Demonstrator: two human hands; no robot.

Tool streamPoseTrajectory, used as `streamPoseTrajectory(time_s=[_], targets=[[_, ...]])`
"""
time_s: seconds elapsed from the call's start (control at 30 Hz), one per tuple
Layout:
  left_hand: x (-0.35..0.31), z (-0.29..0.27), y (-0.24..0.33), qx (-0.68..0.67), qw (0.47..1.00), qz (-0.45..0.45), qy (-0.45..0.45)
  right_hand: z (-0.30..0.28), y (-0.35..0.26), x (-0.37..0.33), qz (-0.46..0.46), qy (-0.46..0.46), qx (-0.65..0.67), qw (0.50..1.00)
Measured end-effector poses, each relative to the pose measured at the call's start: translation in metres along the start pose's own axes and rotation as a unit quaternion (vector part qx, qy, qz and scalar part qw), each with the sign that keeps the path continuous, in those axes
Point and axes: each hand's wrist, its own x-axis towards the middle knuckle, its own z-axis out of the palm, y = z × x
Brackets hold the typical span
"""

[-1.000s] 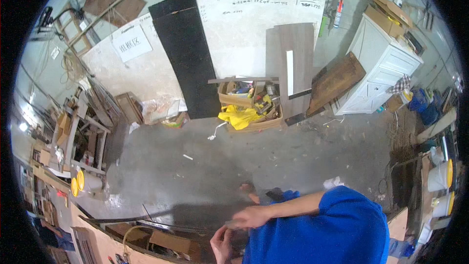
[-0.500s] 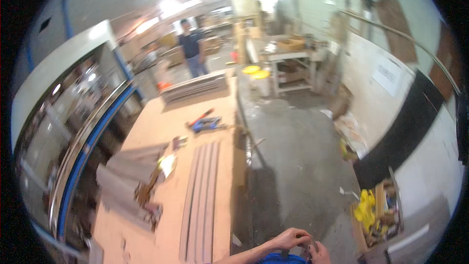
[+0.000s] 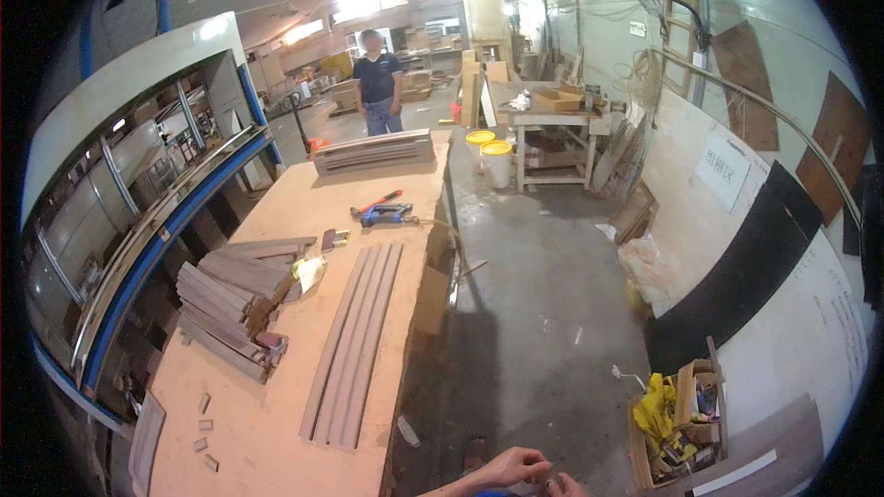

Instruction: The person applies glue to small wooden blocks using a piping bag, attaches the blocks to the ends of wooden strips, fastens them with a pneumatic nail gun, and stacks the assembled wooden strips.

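At the lower edge, off the right side of the worktable (image 3: pixel 276 423), my left hand (image 3: pixel 517 467) and my right hand (image 3: pixel 564 486) are close together. The fingers of both are bent in a pinch around something small. What it is I cannot make out. Left of them, a row of long grey-brown wood strips (image 3: pixel 353 350) lies side by side on the table. Further left is a pile of shorter wood strips (image 3: pixel 216 304), with a yellow-and-white item (image 3: pixel 309 271) at its edge. Several small wood blocks (image 3: pixel 205 424) lie near the table's front.
A blue tool (image 3: pixel 385 214) with a red one beside it lies on the table, before another strip stack (image 3: pixel 373 155). A person (image 3: pixel 378 87) stands beyond. White buckets (image 3: pixel 496 166) with yellow lids stand on the floor. A cardboard box (image 3: pixel 677 428) holds yellow material at right.
My view has shifted and steadied, so the table's front and its small blocks show more. My hands sit lower and further left in the picture, still together.
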Motion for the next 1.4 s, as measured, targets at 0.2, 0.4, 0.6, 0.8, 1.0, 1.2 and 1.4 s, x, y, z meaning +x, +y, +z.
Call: streamPoseTrajectory(time_s=[0.2,0.4,0.6,0.8,1.0,1.2,1.4], targets=[[0.008,0.035,0.012,0.114,0.993,-0.003,-0.006,0.000,0.042,-0.027,-0.058,0.067,0.060,0.994],[0.021,0.038,0.017,0.151,0.987,-0.005,-0.053,0.010,0.039,-0.040,-0.077,0.111,0.043,0.990],[0.025,0.027,0.025,0.204,0.970,0.066,-0.116,0.015,0.027,-0.045,-0.018,0.146,0.063,0.987],[0.001,-0.011,0.025,0.088,0.972,0.041,-0.214,0.031,0.015,-0.038,-0.003,0.178,-0.024,0.984],[-0.004,-0.029,0.001,0.097,0.969,0.000,-0.227,0.040,0.041,-0.027,-0.019,0.158,-0.045,0.986],[-0.007,-0.032,0.010,0.075,0.968,-0.011,-0.239,0.053,0.002,-0.035,-0.001,0.165,0.016,0.986],[0.001,-0.011,0.026,0.121,0.952,0.023,-0.281,0.039,0.021,-0.056,0.039,0.161,0.008,0.986]])
